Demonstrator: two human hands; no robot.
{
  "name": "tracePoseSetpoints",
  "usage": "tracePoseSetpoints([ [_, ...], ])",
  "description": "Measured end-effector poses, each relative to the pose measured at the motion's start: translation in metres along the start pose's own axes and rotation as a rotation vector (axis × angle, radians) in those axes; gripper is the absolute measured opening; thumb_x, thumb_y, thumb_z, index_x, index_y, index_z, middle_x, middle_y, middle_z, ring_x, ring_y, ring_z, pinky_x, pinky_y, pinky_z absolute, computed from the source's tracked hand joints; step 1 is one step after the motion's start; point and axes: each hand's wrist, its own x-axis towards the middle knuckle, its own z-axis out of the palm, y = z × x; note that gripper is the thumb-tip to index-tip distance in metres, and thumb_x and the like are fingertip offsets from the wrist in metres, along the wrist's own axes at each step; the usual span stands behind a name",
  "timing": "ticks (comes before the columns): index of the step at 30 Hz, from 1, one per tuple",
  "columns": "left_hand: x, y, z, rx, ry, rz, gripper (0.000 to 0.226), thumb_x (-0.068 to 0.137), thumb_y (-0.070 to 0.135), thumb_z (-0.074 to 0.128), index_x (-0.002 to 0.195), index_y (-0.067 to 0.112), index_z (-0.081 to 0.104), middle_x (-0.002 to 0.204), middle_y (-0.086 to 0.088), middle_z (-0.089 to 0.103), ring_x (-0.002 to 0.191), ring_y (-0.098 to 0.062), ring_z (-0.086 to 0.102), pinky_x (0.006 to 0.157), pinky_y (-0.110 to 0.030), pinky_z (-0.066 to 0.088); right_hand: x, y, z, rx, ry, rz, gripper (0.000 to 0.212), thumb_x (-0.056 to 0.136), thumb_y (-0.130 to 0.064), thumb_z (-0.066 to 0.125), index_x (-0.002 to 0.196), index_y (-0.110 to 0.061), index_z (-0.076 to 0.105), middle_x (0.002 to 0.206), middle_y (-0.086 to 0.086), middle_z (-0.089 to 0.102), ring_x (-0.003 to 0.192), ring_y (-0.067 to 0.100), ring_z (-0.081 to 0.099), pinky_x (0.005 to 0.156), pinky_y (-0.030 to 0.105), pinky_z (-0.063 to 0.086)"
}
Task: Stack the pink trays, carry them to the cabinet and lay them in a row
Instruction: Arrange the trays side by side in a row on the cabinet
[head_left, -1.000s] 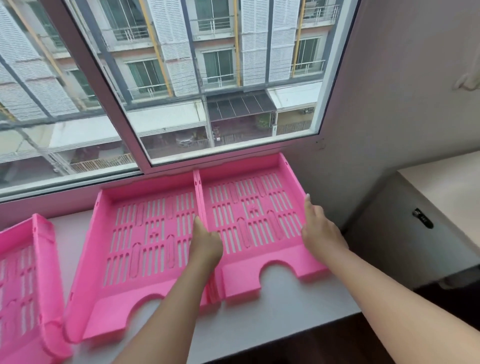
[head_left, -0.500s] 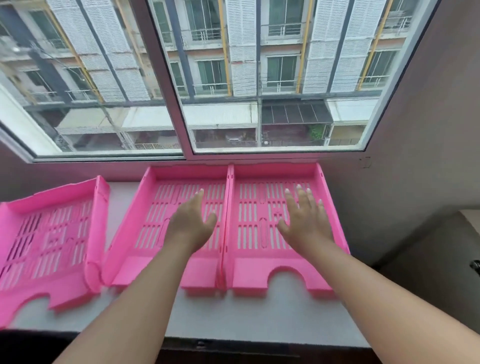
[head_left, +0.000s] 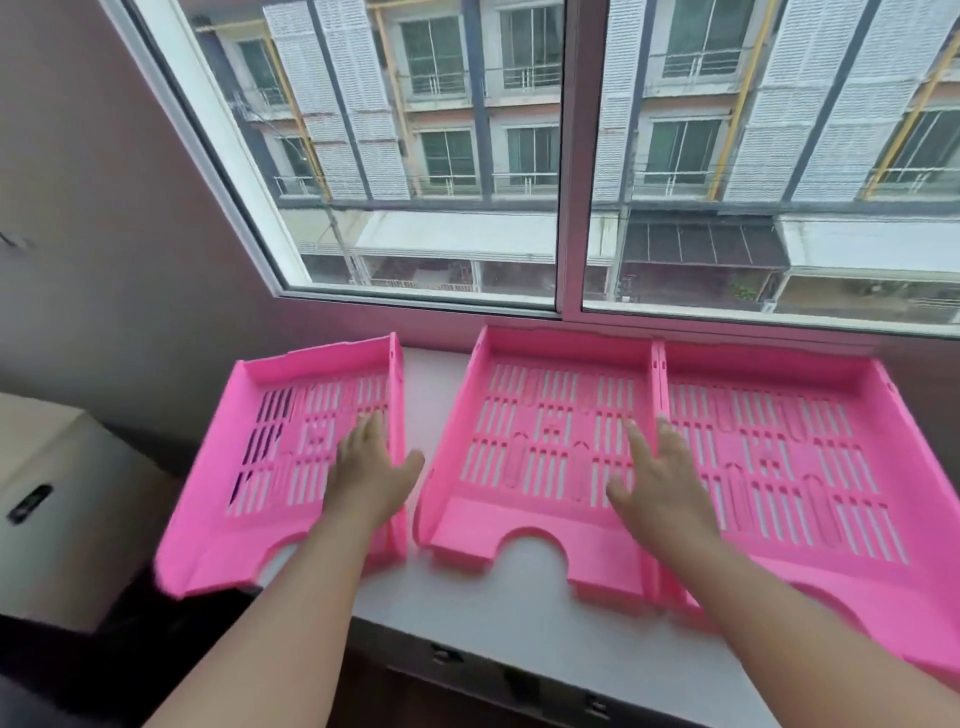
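Observation:
Three pink slotted trays lie side by side on the white cabinet top (head_left: 519, 613) under the window. The left tray (head_left: 270, 457) sits askew, its left front corner past the cabinet's edge. The middle tray (head_left: 545, 441) and the right tray (head_left: 810, 457) touch along their sides. My left hand (head_left: 371, 473) hovers open over the left tray's right wall, thumb spread toward the gap. My right hand (head_left: 660, 483) is open, fingers spread, over the middle tray's right part beside the shared wall. Neither hand holds anything.
A large window (head_left: 571, 156) runs along the back, its frame just behind the trays. A beige cabinet with a black latch (head_left: 28, 501) stands lower at the left. Grey wall rises on the left. A strip of bare top separates the left and middle trays.
The view has swung left, shifting the trays rightward in frame. Both hands left the right tray's sides and moved left, now over the left and middle trays, open.

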Motion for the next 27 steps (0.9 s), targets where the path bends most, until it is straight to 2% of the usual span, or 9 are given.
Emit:
tracePoseSetpoints([
  [2, 0.008, -0.009, 0.009, -0.249, -0.153, -0.105, 0.090, 0.088, 0.055, 0.054, 0.156, 0.020, 0.006, 0.162, -0.011, 0.019, 0.144, -0.034, 0.024, 0.113, -0.057, 0.024, -0.004, -0.001, 0.007, 0.025, -0.012, 0.088, 0.076, 0.088, -0.030, 0.053, 0.151, -0.026, 0.012, 0.161, 0.004, -0.006, 0.146, 0.031, 0.013, 0.099, 0.048, 0.044],
  [4, 0.015, -0.011, 0.020, -0.296, -0.217, -0.110, 0.096, 0.084, 0.067, 0.049, 0.156, 0.020, 0.006, 0.162, -0.010, 0.020, 0.144, -0.035, 0.025, 0.113, -0.060, 0.023, -0.003, -0.004, 0.009, 0.013, 0.002, 0.109, 0.079, 0.087, -0.027, 0.055, 0.152, -0.029, 0.010, 0.161, 0.002, -0.009, 0.145, 0.033, 0.020, 0.085, 0.042, 0.053],
  [8, 0.027, -0.010, 0.031, -0.199, -0.236, -0.012, 0.102, 0.079, 0.076, 0.042, 0.156, 0.020, 0.006, 0.163, -0.005, 0.018, 0.146, -0.031, 0.020, 0.116, -0.060, 0.013, -0.001, -0.008, 0.012, -0.071, 0.010, 0.120, 0.082, 0.085, -0.026, 0.057, 0.151, -0.031, 0.009, 0.160, 0.000, -0.013, 0.140, 0.034, 0.030, 0.058, 0.021, 0.047],
  [11, 0.033, -0.006, 0.033, -0.202, -0.316, 0.089, 0.100, 0.080, 0.074, 0.047, 0.156, 0.023, 0.006, 0.163, -0.004, 0.018, 0.147, -0.030, 0.019, 0.116, -0.060, 0.013, -0.001, -0.009, 0.014, -0.093, 0.017, 0.129, 0.083, 0.085, -0.027, 0.058, 0.151, -0.031, 0.009, 0.159, -0.002, -0.017, 0.140, 0.033, 0.032, 0.060, 0.023, 0.054],
  [14, 0.037, 0.007, 0.035, -0.152, -0.384, 0.190, 0.087, 0.089, 0.058, 0.051, 0.156, 0.023, 0.008, 0.162, -0.005, 0.021, 0.146, -0.029, 0.022, 0.117, -0.058, 0.013, -0.002, -0.011, 0.014, -0.090, 0.018, 0.154, 0.083, 0.084, -0.026, 0.060, 0.151, -0.032, 0.011, 0.159, -0.004, -0.017, 0.140, 0.032, 0.033, 0.067, 0.029, 0.059],
  [18, 0.040, 0.019, 0.033, -0.129, -0.427, 0.161, 0.070, 0.097, 0.032, 0.041, 0.156, 0.023, 0.004, 0.163, -0.004, 0.018, 0.146, -0.032, 0.015, 0.116, -0.054, 0.002, -0.001, -0.011, 0.014, -0.060, 0.040, 0.160, 0.082, 0.082, -0.025, 0.062, 0.150, -0.032, 0.016, 0.160, -0.004, -0.013, 0.138, 0.034, 0.036, 0.075, 0.037, 0.060],
  [21, 0.041, 0.019, 0.031, -0.131, -0.444, 0.148, 0.070, 0.097, 0.030, 0.041, 0.156, 0.023, 0.003, 0.162, -0.006, 0.018, 0.146, -0.033, 0.016, 0.116, -0.056, 0.005, -0.001, -0.010, 0.013, -0.024, 0.043, 0.159, 0.079, 0.083, -0.024, 0.062, 0.149, -0.032, 0.020, 0.161, -0.003, -0.008, 0.136, 0.034, 0.039, 0.077, 0.041, 0.059],
  [23, 0.038, 0.020, 0.031, -0.164, -0.420, 0.141, 0.073, 0.095, 0.032, 0.046, 0.156, 0.023, 0.007, 0.162, -0.007, 0.021, 0.145, -0.034, 0.022, 0.115, -0.057, 0.015, -0.003, -0.012, 0.008, -0.006, 0.084, 0.157, 0.075, 0.083, -0.024, 0.062, 0.148, -0.029, 0.025, 0.161, 0.001, 0.001, 0.128, 0.032, 0.048, 0.071, 0.038, 0.060],
  [27, 0.016, 0.012, 0.030, -0.319, -0.313, 0.186, 0.074, 0.091, 0.034, 0.054, 0.154, 0.023, 0.016, 0.160, -0.004, 0.027, 0.142, -0.029, 0.031, 0.109, -0.053, 0.030, -0.012, -0.018, -0.001, -0.054, 0.317, 0.126, 0.060, 0.085, -0.032, 0.059, 0.140, -0.015, 0.043, 0.151, 0.014, 0.034, 0.120, 0.033, 0.054, 0.082, 0.049, 0.056],
])
